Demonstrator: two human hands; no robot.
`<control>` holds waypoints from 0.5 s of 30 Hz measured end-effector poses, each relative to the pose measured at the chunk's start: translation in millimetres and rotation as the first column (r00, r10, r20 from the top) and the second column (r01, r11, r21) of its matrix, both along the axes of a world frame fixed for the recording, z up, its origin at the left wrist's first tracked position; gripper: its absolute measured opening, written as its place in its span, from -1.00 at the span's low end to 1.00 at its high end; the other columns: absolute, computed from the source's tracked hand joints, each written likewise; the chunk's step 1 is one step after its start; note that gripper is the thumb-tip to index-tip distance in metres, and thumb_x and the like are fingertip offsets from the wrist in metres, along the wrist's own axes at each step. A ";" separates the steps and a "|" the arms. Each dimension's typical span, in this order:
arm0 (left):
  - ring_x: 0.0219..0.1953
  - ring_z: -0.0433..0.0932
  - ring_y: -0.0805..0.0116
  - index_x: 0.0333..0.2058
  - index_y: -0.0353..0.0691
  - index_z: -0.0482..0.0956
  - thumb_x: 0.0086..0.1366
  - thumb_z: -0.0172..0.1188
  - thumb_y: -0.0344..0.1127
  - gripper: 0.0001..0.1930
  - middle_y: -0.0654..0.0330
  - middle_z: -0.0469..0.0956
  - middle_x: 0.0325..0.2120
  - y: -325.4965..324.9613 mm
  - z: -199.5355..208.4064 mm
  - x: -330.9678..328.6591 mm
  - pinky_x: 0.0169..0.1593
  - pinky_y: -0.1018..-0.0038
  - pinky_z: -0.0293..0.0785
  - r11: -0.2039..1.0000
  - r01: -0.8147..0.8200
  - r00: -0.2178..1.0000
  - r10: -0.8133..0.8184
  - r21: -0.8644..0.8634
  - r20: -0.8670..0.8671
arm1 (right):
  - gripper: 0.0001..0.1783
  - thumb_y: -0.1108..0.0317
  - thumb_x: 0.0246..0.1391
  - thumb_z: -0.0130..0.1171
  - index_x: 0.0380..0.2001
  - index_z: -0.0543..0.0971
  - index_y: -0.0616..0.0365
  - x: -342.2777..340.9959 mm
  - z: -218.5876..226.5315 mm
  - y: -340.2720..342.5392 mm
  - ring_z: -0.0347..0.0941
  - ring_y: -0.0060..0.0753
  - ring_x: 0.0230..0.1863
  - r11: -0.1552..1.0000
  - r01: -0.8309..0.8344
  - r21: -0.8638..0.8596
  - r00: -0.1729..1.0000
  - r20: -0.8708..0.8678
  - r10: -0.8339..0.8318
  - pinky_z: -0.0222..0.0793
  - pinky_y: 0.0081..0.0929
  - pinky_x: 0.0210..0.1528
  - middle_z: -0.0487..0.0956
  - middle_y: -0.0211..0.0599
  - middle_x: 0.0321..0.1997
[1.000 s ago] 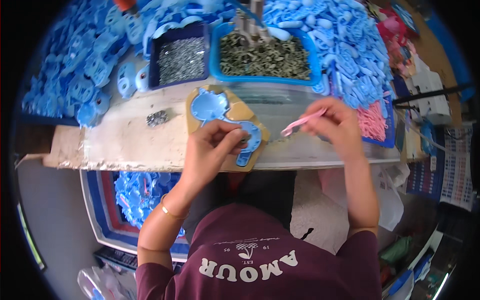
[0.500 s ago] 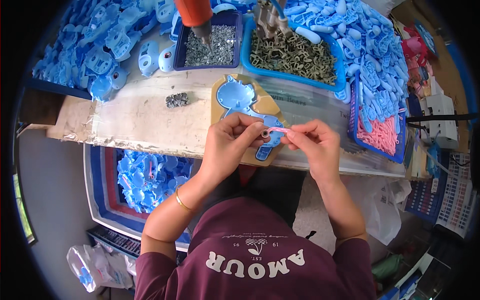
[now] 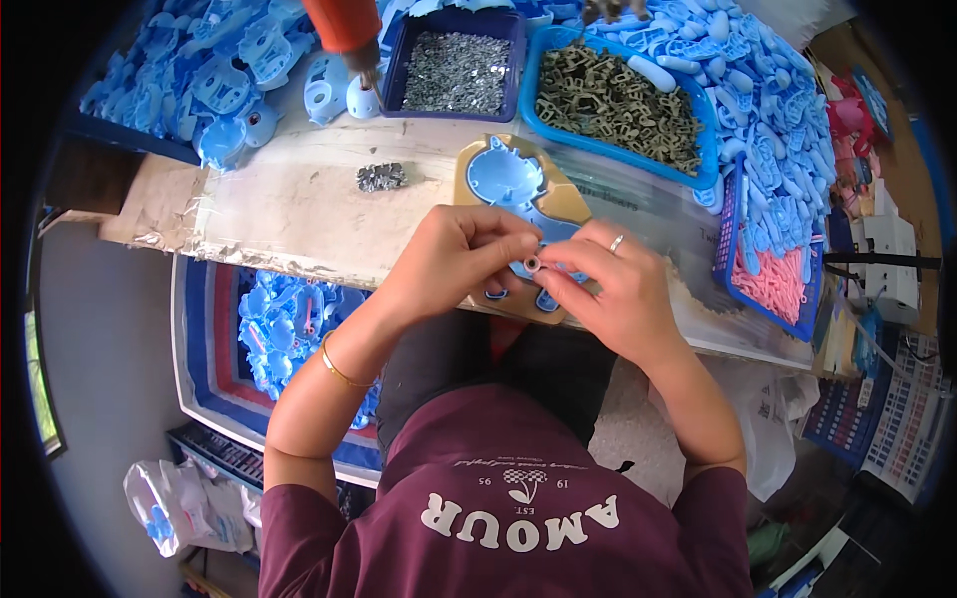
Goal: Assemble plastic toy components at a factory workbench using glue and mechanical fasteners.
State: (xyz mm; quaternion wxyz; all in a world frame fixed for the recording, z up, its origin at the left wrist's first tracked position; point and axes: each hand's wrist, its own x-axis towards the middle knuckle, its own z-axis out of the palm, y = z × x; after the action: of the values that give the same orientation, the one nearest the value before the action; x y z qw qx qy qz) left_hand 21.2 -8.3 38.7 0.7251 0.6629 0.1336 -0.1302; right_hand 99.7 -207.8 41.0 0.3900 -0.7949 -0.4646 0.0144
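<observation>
Fingertips of my left hand and my right hand meet over the work holder, both closed in a pinch. Between them shows the dark-centred ring end of a small pink plastic piece; fingers hide the rest of it. Just beneath, a blue toy body shell with a round head part lies in a tan shaped holder. My hands cover much of the shell's lower half.
An orange-bodied power driver hangs above a dark tray of screws. Beside it stands a blue tray of metal clips. Blue parts pile up on both sides. A purple basket holds pink pieces. Low left, a bin contains blue shells.
My right hand has come in toward the left one, and the pink strip that was stretched between them is now mostly covered by fingers. The whole view has shifted slightly.
</observation>
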 end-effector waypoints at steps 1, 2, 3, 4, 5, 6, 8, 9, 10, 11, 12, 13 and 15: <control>-0.43 0.66 0.53 -0.10 -0.41 0.66 0.45 0.18 -0.28 -0.73 0.21 0.69 -0.38 1.9 0.9 -0.9 -0.33 0.63 0.56 0.994 -0.072 0.997 0.069 0.086 0.038 | -0.82 0.43 -0.09 0.48 -0.36 0.70 0.12 -0.5 -0.9 3.6 0.54 -0.33 -0.42 1.000 0.030 0.008 1.000 -0.006 -0.030 0.43 -0.40 -0.38 0.56 -0.35 -0.42; -0.45 0.66 0.53 -0.09 -0.40 0.66 0.46 0.17 -0.25 -0.71 0.21 0.69 -0.39 3.8 1.9 -1.9 -0.35 0.62 0.54 0.975 -0.145 0.988 0.133 0.168 0.081 | -0.82 0.43 -0.09 0.48 -0.36 0.70 0.12 0.1 -3.4 6.8 0.54 -0.33 -0.42 1.000 0.025 0.007 1.000 -0.009 -0.025 0.43 -0.40 -0.38 0.56 -0.35 -0.42; -0.45 0.66 0.51 -0.07 -0.37 0.66 0.48 0.14 -0.23 -0.70 0.17 0.70 -0.41 7.5 3.1 -2.2 -0.36 0.57 0.53 0.939 -0.220 0.972 0.190 0.264 0.135 | -0.83 0.41 -0.09 0.47 -0.37 0.70 0.11 2.4 -7.8 10.2 0.53 -0.32 -0.42 0.999 0.026 -0.020 0.999 0.039 -0.025 0.42 -0.38 -0.38 0.55 -0.36 -0.43; -0.45 0.66 0.51 -0.07 -0.37 0.66 0.48 0.14 -0.23 -0.70 0.17 0.70 -0.41 12.7 -0.9 -3.2 -0.36 0.57 0.53 0.939 -0.222 0.972 0.192 0.263 0.134 | -0.84 0.39 -0.09 0.47 -0.38 0.71 0.09 4.2 -12.2 13.2 0.52 -0.31 -0.42 0.999 0.028 -0.047 0.996 0.087 -0.024 0.41 -0.36 -0.38 0.54 -0.37 -0.44; -0.45 0.66 0.50 -0.07 -0.34 0.67 0.47 0.14 -0.23 -0.71 0.15 0.70 -0.42 18.5 -7.5 -4.6 -0.36 0.53 0.53 0.884 -0.297 0.940 0.204 0.361 0.275 | -0.84 0.39 -0.09 0.47 -0.38 0.71 0.09 4.4 -16.3 16.4 0.52 -0.31 -0.42 0.998 0.027 -0.048 0.996 0.086 -0.023 0.41 -0.36 -0.38 0.54 -0.37 -0.44; -0.45 0.65 0.49 -0.06 -0.32 0.67 0.47 0.14 -0.23 -0.72 0.12 0.70 -0.42 21.7 -10.9 -6.1 -0.36 0.50 0.53 0.812 -0.381 0.891 0.196 0.441 0.410 | -0.85 0.36 -0.08 0.46 -0.39 0.71 0.07 3.7 -20.9 20.3 0.52 -0.31 -0.42 0.996 0.042 -0.082 0.996 0.083 -0.035 0.40 -0.35 -0.38 0.53 -0.38 -0.46; -0.47 0.62 0.42 -0.07 -0.27 0.68 0.45 0.16 -0.27 -0.76 0.11 0.70 -0.42 21.3 -11.3 -11.1 -0.35 0.44 0.51 0.790 -0.410 0.875 0.198 0.456 0.443 | -0.87 0.33 -0.06 0.45 -0.40 0.72 0.06 4.7 -26.0 26.9 0.51 -0.31 -0.42 0.991 0.056 -0.119 0.996 0.079 -0.047 0.39 -0.33 -0.37 0.51 -0.39 -0.47; -0.44 0.60 0.47 -0.08 -0.25 0.69 0.46 0.13 -0.28 -0.76 0.17 0.71 -0.34 21.5 -12.0 -14.6 -0.37 0.50 0.46 0.752 -0.383 0.884 0.130 0.537 0.449 | -0.87 0.30 -0.05 0.44 -0.41 0.72 0.04 6.3 -27.4 30.1 0.52 -0.29 -0.41 0.986 0.067 -0.151 0.996 0.063 -0.058 0.39 -0.31 -0.37 0.51 -0.39 -0.47; -0.41 0.57 0.53 -0.08 -0.24 0.69 0.48 0.10 -0.29 -0.76 0.23 0.72 -0.25 21.5 -13.2 -17.1 -0.39 0.57 0.41 0.706 -0.356 0.892 0.060 0.613 0.449 | -0.87 0.27 -0.03 0.43 -0.42 0.71 0.03 8.0 -28.3 32.4 0.52 -0.28 -0.40 0.980 0.078 -0.183 0.996 0.048 -0.071 0.39 -0.30 -0.36 0.51 -0.38 -0.46; -0.36 0.59 0.44 -0.11 -0.23 0.69 0.43 0.16 -0.35 -0.81 0.19 0.71 -0.31 20.2 -17.9 -18.1 -0.38 0.50 0.43 0.685 -0.385 0.863 0.030 0.619 0.504 | -0.87 0.27 -0.03 0.43 -0.42 0.71 0.03 9.5 -28.7 33.7 0.52 -0.28 -0.40 0.980 0.078 -0.185 0.996 0.047 -0.070 0.39 -0.30 -0.36 0.51 -0.38 -0.46; -0.36 0.59 0.44 -0.11 -0.23 0.69 0.43 0.16 -0.35 -0.81 0.19 0.71 -0.31 19.8 -22.2 -18.9 -0.38 0.50 0.43 0.684 -0.386 0.864 0.033 0.618 0.503 | -0.88 0.28 -0.04 0.42 -0.42 0.71 0.04 10.5 -28.6 35.0 0.52 -0.25 -0.38 0.980 0.055 -0.191 0.998 0.052 -0.046 0.39 -0.28 -0.35 0.52 -0.36 -0.46; -0.36 0.60 0.30 -0.14 -0.22 0.69 0.37 0.21 -0.37 -0.84 0.17 0.68 -0.37 19.6 -26.2 -19.3 -0.32 0.40 0.48 0.645 -0.424 0.818 -0.029 0.635 0.575 | -0.88 0.29 -0.04 0.41 -0.42 0.71 0.05 11.8 -28.4 36.1 0.53 -0.22 -0.37 0.980 0.033 -0.197 0.998 0.056 -0.022 0.40 -0.26 -0.33 0.52 -0.34 -0.46; -0.26 0.59 0.12 -0.19 -0.19 0.68 0.28 0.27 -0.40 -0.86 0.18 0.66 -0.35 20.9 -27.8 -21.0 -0.20 0.27 0.54 0.597 -0.422 0.775 -0.154 0.683 0.613 | -0.88 0.31 -0.06 0.40 -0.42 0.71 0.07 18.8 -28.6 35.1 0.53 -0.18 -0.35 0.978 -0.017 -0.209 0.995 0.091 0.037 0.41 -0.23 -0.31 0.53 -0.31 -0.45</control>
State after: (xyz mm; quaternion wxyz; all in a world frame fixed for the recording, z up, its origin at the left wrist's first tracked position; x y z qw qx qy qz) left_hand 0.2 12.6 10.9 0.3644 0.9035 -0.0141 0.2251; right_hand 118.5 -172.6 12.4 0.2823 -0.8248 -0.4890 0.0308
